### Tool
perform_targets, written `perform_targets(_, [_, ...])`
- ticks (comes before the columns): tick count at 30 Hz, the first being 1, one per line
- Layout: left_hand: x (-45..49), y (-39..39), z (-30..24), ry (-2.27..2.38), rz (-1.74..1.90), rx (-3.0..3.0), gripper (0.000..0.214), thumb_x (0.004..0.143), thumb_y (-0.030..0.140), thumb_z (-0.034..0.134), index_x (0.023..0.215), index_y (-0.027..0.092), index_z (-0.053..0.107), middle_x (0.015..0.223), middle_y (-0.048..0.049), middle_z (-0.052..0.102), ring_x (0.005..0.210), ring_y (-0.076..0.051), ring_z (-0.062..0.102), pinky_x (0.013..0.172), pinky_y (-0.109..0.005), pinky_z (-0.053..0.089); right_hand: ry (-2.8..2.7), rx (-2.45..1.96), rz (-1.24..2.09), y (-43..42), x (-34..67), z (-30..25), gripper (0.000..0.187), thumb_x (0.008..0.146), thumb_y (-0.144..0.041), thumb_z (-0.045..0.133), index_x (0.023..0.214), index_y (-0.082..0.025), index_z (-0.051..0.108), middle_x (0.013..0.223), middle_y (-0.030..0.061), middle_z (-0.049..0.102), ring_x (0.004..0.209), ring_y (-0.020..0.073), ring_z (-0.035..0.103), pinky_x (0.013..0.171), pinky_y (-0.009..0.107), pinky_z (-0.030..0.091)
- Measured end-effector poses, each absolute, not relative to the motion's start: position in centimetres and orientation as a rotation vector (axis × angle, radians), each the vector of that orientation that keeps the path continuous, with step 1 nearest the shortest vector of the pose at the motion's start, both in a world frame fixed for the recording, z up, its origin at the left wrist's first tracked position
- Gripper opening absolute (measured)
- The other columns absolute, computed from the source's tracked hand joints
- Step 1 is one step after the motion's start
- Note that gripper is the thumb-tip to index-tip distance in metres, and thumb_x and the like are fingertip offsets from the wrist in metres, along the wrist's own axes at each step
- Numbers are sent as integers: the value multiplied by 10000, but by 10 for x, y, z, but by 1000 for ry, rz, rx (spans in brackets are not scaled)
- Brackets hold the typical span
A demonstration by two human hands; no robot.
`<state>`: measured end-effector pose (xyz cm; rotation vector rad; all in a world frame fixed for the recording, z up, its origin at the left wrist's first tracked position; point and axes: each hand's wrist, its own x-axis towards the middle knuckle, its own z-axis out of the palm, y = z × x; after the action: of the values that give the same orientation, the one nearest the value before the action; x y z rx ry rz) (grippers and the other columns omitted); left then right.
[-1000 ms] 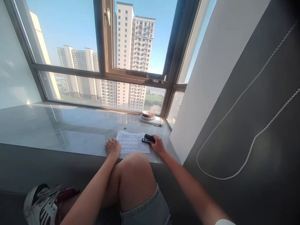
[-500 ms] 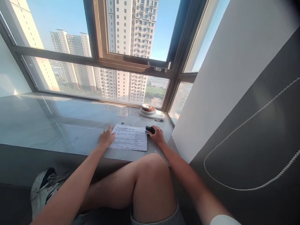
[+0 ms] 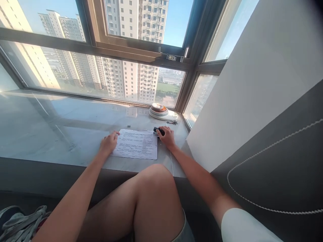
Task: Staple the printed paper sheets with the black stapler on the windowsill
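Observation:
A printed sheet of paper [image 3: 136, 144] lies flat on the glossy grey window sill [image 3: 63, 127]. My left hand [image 3: 108, 143] rests at the sheet's left edge, fingers curled and touching the paper. At the sheet's upper right corner, my right hand [image 3: 167, 137] is closed over a small black stapler [image 3: 158, 130]. My bare knee [image 3: 153, 188] rises in front of the sill, below the paper.
A stack of plates [image 3: 163, 112] stands at the sill's back right corner, with small dark items [image 3: 173, 122] beside it. The white wall [image 3: 242, 84] closes the right side. A beaded cord [image 3: 264, 208] hangs on the dark panel. A sneaker [image 3: 20, 218] shows at lower left.
The view has tilted down and moved closer. My left hand slid from the sheet's bottom edge to its left edge. My right hand stays on the stapler.

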<state>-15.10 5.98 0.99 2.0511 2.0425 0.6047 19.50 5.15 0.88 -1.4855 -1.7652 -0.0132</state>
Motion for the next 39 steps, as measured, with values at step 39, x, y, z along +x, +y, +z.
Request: perform_targets(39, [-150,56,6,1953,783,2041,449,997,224,313,1244,278,685,1054,-57,742,1055,-272,664,1006,-398,446,-2211,-1160,-19,49,197,2,471,1038,-230,486,1501,-303,532,1198,79,650,1105,235,552,988,387,418])
